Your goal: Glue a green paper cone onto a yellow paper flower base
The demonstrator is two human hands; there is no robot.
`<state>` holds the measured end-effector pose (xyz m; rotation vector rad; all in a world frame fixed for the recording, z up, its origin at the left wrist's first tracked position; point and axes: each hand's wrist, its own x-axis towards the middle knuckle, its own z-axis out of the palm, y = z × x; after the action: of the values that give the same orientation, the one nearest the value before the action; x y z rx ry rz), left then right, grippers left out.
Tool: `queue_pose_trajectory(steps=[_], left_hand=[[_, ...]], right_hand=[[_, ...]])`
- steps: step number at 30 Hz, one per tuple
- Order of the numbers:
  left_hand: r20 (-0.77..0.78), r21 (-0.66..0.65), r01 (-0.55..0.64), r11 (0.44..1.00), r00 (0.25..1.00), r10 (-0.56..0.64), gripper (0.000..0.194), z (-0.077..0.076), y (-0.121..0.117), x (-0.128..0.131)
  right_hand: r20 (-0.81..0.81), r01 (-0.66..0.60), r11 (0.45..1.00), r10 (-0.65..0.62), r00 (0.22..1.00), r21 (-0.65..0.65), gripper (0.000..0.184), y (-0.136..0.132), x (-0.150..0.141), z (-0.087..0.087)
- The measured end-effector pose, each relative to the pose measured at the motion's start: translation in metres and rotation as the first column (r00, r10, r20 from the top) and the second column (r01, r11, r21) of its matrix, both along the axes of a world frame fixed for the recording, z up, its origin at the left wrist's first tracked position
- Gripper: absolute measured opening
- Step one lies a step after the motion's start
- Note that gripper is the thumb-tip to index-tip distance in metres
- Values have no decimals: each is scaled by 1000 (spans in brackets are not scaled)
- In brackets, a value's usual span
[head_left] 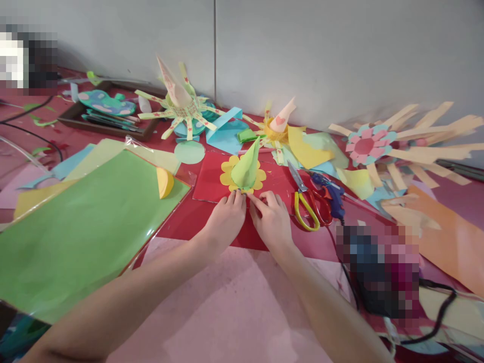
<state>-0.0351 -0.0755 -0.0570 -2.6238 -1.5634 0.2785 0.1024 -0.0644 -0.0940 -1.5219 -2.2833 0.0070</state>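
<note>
A yellow paper flower [226, 179] with rounded petals lies on a red sheet [206, 174]. From its middle rises a light green paper cone [245, 170], its tip leaning right. My left hand [227, 218] is closed at the flower's near edge, fingertips together on a front petal. Just beside it, my right hand [273, 222] pinches the same edge, with its forefinger stretched toward the left fingertips. The hands partly hide the front petals. To the right of my right hand lie scissors [305, 204] with yellow and red handles, and a blue glue gun [333, 194].
Green sheets in a plastic sleeve [91, 222] cover the left, with a yellow folded piece [165, 182] on top. Behind stand a brown tray [109, 128] and finished paper cones [177, 93]. Strip-petalled paper flower [365, 146] and orange paper [449, 237] lie right. A cable runs there.
</note>
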Motion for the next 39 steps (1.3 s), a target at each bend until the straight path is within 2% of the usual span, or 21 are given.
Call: queue_pose_trajectory(steps=[9, 21, 30, 39], left_hand=[[70, 8, 0, 1000, 998, -1, 44, -5, 0, -2], [74, 13, 9, 1000, 997, -10, 42, -5, 0, -2], [60, 24, -4, 1000, 998, 2, 39, -9, 1, 0], [64, 54, 0, 999, 998, -3, 39, -10, 0, -2]], right_hand=[[37, 1, 1000, -1, 999, -2, 33, 2, 0, -1], [71, 3, 1000, -2, 997, -5, 34, 3, -1, -3], [-102, 44, 999, -44, 994, 1, 38, 4, 3, -2], [-124, 42, 999, -46, 991, -33, 37, 5, 4, 1]])
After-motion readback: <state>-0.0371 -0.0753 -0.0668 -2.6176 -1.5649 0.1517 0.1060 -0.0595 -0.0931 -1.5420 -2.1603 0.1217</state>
